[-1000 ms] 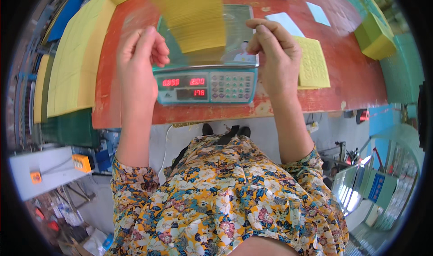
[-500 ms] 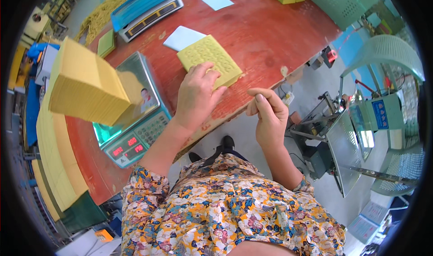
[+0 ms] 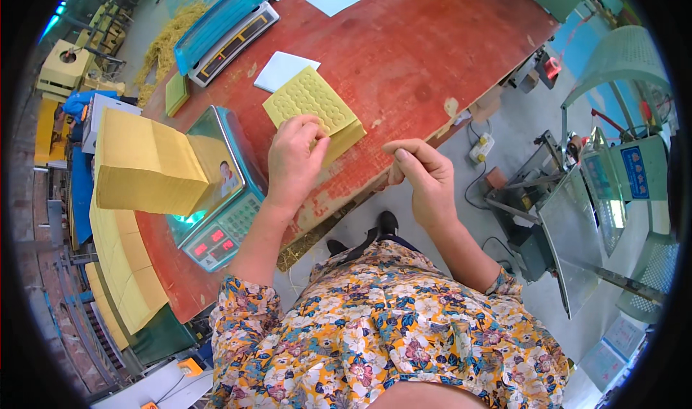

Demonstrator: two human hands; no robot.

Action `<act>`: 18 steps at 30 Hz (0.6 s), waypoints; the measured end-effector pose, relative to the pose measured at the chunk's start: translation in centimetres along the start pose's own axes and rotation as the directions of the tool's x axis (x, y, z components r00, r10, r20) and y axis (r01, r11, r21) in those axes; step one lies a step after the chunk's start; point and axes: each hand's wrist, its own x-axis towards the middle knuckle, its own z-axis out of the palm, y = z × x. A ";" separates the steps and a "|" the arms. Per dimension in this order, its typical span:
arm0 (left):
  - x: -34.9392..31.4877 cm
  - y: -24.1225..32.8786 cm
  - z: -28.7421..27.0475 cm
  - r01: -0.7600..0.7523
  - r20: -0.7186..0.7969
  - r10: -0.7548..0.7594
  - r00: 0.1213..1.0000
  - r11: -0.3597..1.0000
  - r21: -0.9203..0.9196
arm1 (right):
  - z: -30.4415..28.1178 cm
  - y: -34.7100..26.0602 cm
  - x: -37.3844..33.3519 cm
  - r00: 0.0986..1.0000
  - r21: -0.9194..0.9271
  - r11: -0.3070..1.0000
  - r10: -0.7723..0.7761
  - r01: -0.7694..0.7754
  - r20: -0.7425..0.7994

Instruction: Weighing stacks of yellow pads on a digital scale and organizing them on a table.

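A stack of yellow paper sheets (image 3: 306,99) with rows of scalloped, rounded marks on top lies near the front edge of the red table. My left hand (image 3: 294,157) is at its near left side, fingers curled in and closed on the edge of the top paper; the fingertips are partly hidden. To the right of the stack, my right hand (image 3: 425,175) hangs in the air past the table edge. Its thumb presses on the bent forefinger; whether anything thin is between them I cannot make out. White paper (image 3: 285,70) lies just behind the yellow stack.
A scale (image 3: 223,229) with lit red digits carries a tall yellow paper stack (image 3: 148,160) at left. Farther back stands a second, blue-topped scale (image 3: 231,38). The red table (image 3: 411,41) bears another white sheet (image 3: 332,0). A green chair (image 3: 620,59) and metal-framed equipment (image 3: 569,236) stand right.
The view has shifted, so the table sits differently in it. My left hand's fingers have curled tighter and moved toward the stack's near edge. My right hand keeps its pinched shape.
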 end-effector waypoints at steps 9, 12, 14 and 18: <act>-4.7 3.8 -1.5 -0.234 -0.126 0.245 0.961 0.968 0.096 | 0.5 1.6 1.2 0.969 -0.026 0.970 0.243 -0.242 0.033; -6.8 3.7 -1.4 -0.255 -0.122 0.264 0.957 0.964 0.078 | 1.5 1.9 1.8 0.961 -0.063 0.961 0.271 -0.268 0.055; -8.3 3.1 -1.4 -0.215 -0.155 0.223 0.962 0.974 0.068 | 3.1 1.5 1.6 0.954 -0.320 0.917 0.284 -0.240 0.097; -10.8 -0.4 -3.7 0.232 -0.149 -0.629 0.763 0.482 -0.845 | 7.5 0.6 -1.2 0.978 -0.355 0.931 0.145 -0.084 0.151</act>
